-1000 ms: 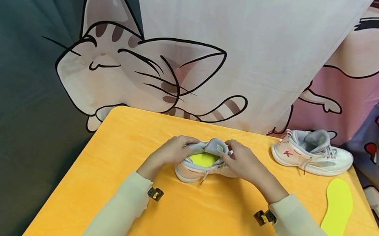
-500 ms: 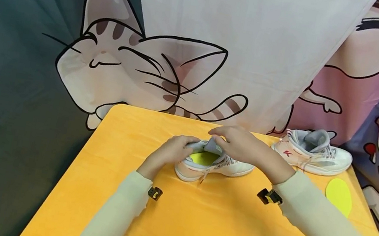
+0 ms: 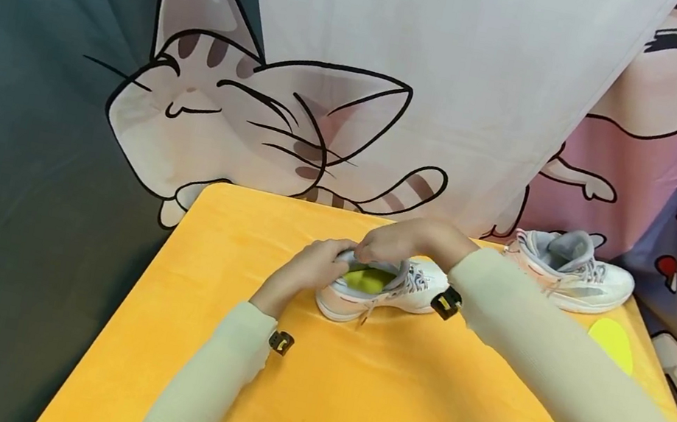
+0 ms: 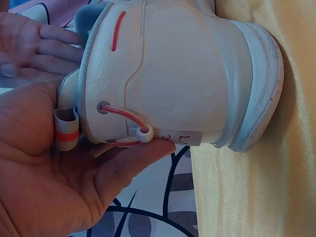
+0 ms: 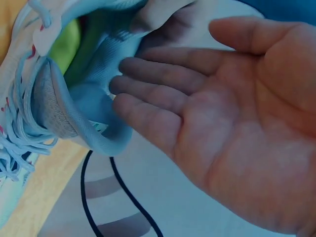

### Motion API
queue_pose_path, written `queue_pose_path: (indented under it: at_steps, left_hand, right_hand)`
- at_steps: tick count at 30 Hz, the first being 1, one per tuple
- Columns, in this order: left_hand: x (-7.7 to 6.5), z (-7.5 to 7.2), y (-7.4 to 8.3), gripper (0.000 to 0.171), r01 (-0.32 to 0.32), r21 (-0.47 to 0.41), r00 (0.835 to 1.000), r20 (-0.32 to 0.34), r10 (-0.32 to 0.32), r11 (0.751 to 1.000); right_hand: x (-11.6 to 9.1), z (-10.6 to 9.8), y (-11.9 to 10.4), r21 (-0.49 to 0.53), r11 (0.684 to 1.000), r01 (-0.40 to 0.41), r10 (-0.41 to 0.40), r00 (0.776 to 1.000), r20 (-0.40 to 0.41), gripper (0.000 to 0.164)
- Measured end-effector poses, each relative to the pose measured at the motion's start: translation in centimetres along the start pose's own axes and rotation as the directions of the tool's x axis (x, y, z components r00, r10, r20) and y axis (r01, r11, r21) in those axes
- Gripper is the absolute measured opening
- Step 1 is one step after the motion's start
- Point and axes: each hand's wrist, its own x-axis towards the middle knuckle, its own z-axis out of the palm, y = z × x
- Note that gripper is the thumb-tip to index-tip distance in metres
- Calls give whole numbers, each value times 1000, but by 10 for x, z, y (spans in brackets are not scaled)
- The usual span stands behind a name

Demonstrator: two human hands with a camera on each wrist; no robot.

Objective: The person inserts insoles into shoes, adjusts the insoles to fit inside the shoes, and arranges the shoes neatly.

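Note:
My left hand (image 3: 310, 266) grips the heel collar of a white and peach sneaker (image 3: 426, 287) on the table, toe pointing right. In the left wrist view, fingers of this hand (image 4: 44, 148) lie along the heel, beside a red lace loop and a pull tab. A yellow-green insole (image 3: 367, 281) lies inside the shoe. Above the opening is my right hand (image 3: 397, 240); in the right wrist view this hand (image 5: 212, 108) has its fingers extended, fingertips right at the collar, holding nothing. The grey tongue (image 5: 94, 116) stands up near them.
A matching sneaker (image 3: 598, 284) stands at the back right of the yellow table (image 3: 348, 392). In front of it a second yellow-green insole (image 3: 612, 343) shows partly, the rest hidden by my right sleeve (image 3: 544, 350). A printed curtain (image 3: 445, 57) hangs behind the table.
My right hand has left the tongue side of the opening and moved left over it, toward the heel and my left hand. The left hand keeps its grip; the shoe has hardly moved.

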Motion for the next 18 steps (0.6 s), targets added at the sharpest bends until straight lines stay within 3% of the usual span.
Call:
queue_pose_path:
  at_steps: [4, 8, 10, 14, 18]
  left_hand:
    - [1, -1, -1, 48, -8, 12, 1000, -13, 8, 1000]
    - [1, -1, -1, 46, -9, 19, 1000, -12, 9, 1000]
    - [0, -1, -1, 44, -5, 23, 1000, -14, 6, 1000]
    - [0, -1, -1, 44, -6, 24, 1000, -10, 6, 1000]
    - [-1, -1, -1, 45, -12, 24, 1000, -2, 12, 1000]
  right_hand:
    - [18, -2, -3, 119, 991, -65, 55, 995, 82, 29]
    - [36, 2, -1, 252, 957, -141, 105, 983, 150, 24]
    - [43, 4, 0, 237, 956, -172, 134, 977, 166, 18]
    - [51, 6, 2, 114, 970, -213, 193, 967, 169, 11]
    - [56, 10, 3, 46, 968, -248, 238, 958, 161, 17]
